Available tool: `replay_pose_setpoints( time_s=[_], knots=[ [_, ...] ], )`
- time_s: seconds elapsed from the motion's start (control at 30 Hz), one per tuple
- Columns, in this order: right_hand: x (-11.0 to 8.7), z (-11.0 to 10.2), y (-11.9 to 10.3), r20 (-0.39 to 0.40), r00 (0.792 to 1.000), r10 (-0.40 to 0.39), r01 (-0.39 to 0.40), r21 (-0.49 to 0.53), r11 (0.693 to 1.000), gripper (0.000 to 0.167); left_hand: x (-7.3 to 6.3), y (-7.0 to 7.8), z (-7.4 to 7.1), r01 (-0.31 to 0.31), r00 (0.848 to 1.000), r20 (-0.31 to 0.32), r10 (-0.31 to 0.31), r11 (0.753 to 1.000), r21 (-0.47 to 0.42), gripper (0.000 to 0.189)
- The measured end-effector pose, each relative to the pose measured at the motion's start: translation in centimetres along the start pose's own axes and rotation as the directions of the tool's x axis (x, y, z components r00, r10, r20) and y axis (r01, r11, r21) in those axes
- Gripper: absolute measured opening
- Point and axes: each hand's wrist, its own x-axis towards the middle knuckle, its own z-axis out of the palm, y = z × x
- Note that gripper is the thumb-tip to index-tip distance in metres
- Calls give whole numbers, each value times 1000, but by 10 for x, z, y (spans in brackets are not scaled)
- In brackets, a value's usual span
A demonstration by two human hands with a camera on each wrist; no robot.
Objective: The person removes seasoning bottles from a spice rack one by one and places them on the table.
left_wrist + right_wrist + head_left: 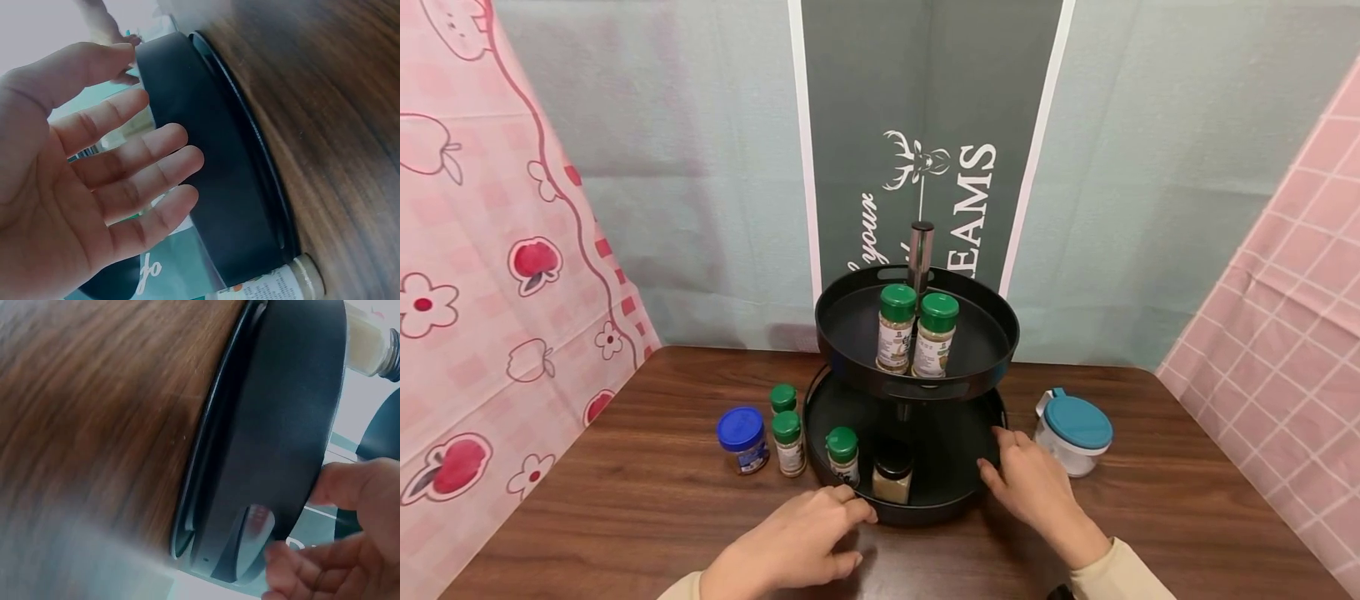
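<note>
A black two-tier turntable rack [940, 492] stands on the wooden table, with a metal post [921, 254] through its middle. Two green-capped spice jars [895, 337] are on the upper tier. Down on the lower tier, a green-capped jar [842, 458] and a black-capped square jar [891, 475] sit near the front rim. My left hand [801, 537] is beside the front-left rim, its fingers extended and palm empty in the left wrist view. At the right side, my right hand [1037, 487] holds the lower tier's rim between thumb [337, 484] and bent fingers, close to the handle slot.
Left of the rack stand a blue-lidded jar [743, 440] and two more green-capped jars [789, 444]. A clear container with a teal lid [1077, 423] is just beyond my right hand. Hanging cloths [700, 167] enclose the table's back and sides.
</note>
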Motion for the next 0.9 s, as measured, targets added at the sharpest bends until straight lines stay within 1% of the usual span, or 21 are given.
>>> replay_pose_setpoints(
  time_s=[0.07, 0.1, 0.2, 0.27, 0.3, 0.4, 0.47, 0.63, 0.73, 0.8, 0.9],
  knots=[
    [2, 0, 0, 57, 996, 70, -71, 23, 997, 58, 0, 0, -2, -11, 1000, -15, 11, 1000, 4, 29],
    [4, 0, 0, 94, 990, 107, -112, 47, 993, 63, 0, 1, -3, -18, 1000, -23, 18, 1000, 4, 29],
    [9, 0, 1, 192, 963, 187, -213, 124, 969, 70, -1, 2, -7, -23, 999, -33, 22, 1000, -10, 29],
    [11, 0, 1, 249, 942, 227, -271, 160, 949, 71, -1, 3, -10, -18, 999, -33, 17, 999, -31, 30],
    [12, -1, 1, 267, 934, 237, -288, 170, 943, 71, -1, 3, -11, -17, 999, -35, 15, 999, -40, 30],
    [14, -2, 1, 295, 921, 253, -315, 187, 930, 71, 0, 4, -13, -18, 999, -50, 15, 999, -48, 30],
    [14, -2, 2, 309, 913, 266, -337, 203, 920, 72, 0, 5, -14, -26, 997, -70, 24, 999, -39, 30],
    [15, 0, 4, 313, 907, 281, -363, 244, 899, 68, 1, 5, -19, -44, 991, -128, 43, 999, -2, 30],
    [15, 1, 5, 326, 901, 286, -375, 255, 891, 67, 1, 4, -23, -34, 987, -156, 32, 999, -8, 29],
    [15, 1, 5, 336, 897, 288, -382, 257, 888, 69, 1, 4, -26, -21, 985, -174, 17, 1000, -17, 28],
    [14, 2, 5, 338, 896, 288, -382, 256, 888, 70, 1, 4, -28, 6, 979, -205, -10, 1000, -19, 28]
  ],
)
